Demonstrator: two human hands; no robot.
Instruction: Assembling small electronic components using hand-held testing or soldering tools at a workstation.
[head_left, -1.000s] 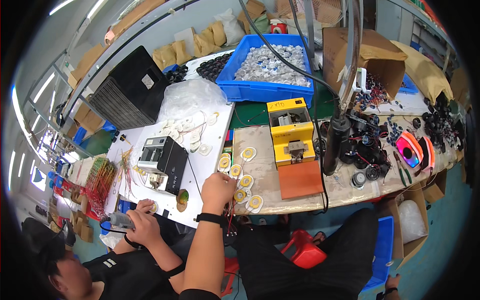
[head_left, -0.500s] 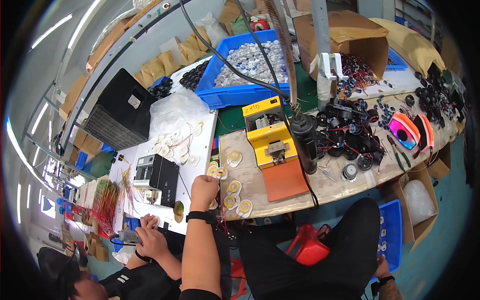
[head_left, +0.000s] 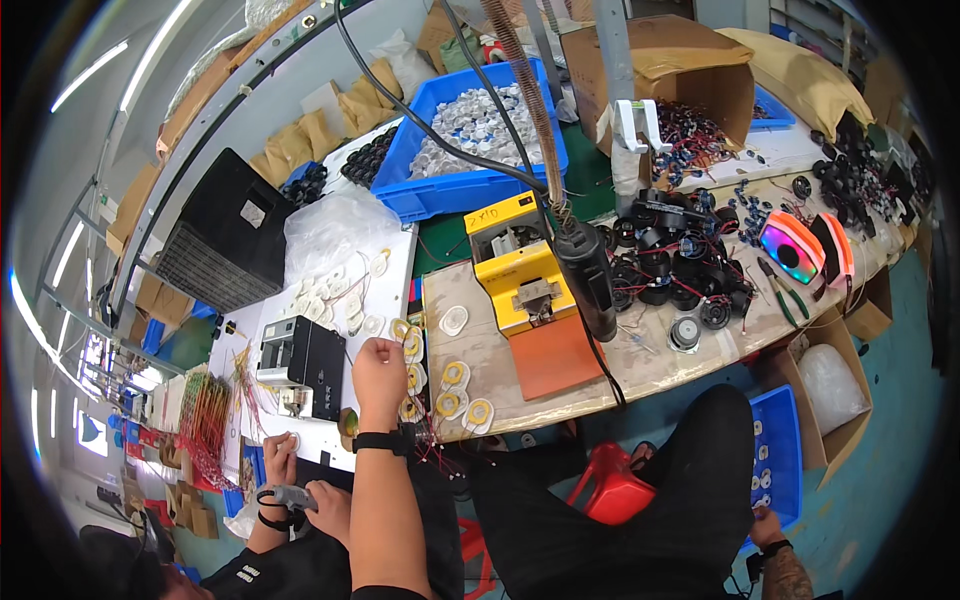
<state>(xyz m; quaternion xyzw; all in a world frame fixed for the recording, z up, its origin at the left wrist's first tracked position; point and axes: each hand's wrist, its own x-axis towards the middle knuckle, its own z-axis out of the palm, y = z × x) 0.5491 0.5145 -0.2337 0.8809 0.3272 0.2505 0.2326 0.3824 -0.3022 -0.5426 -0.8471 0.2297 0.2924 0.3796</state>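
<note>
My left hand [head_left: 380, 376], a dark band at its wrist, is closed in a pinch above the left edge of the bench. Whatever its fingertips hold, if anything, is hidden. Beside those fingertips lies a white disc with a yellow ring [head_left: 412, 347]. Several similar discs are spread just right of the hand, among them a ringed disc [head_left: 479, 415] at the bench's front edge. Farther back lies a plain white disc [head_left: 453, 320]. Low on the right, my right hand [head_left: 767, 527] is at the near end of a blue bin [head_left: 792, 440] holding small white parts; its fingers are mostly hidden.
A yellow machine [head_left: 522, 270] stands behind an orange mat [head_left: 555, 360]. A dark cylindrical tool [head_left: 585, 285] hangs over it. Black speaker parts [head_left: 665, 250] and pliers [head_left: 785, 292] lie to the right. At left, a co-worker's hand [head_left: 328, 512] holds a grey tool near a black machine [head_left: 318, 365].
My left hand has moved slightly left along the discs. The disc near the yellow machine showed a yellow ring before and now looks plain white. The co-worker's hands have moved apart.
</note>
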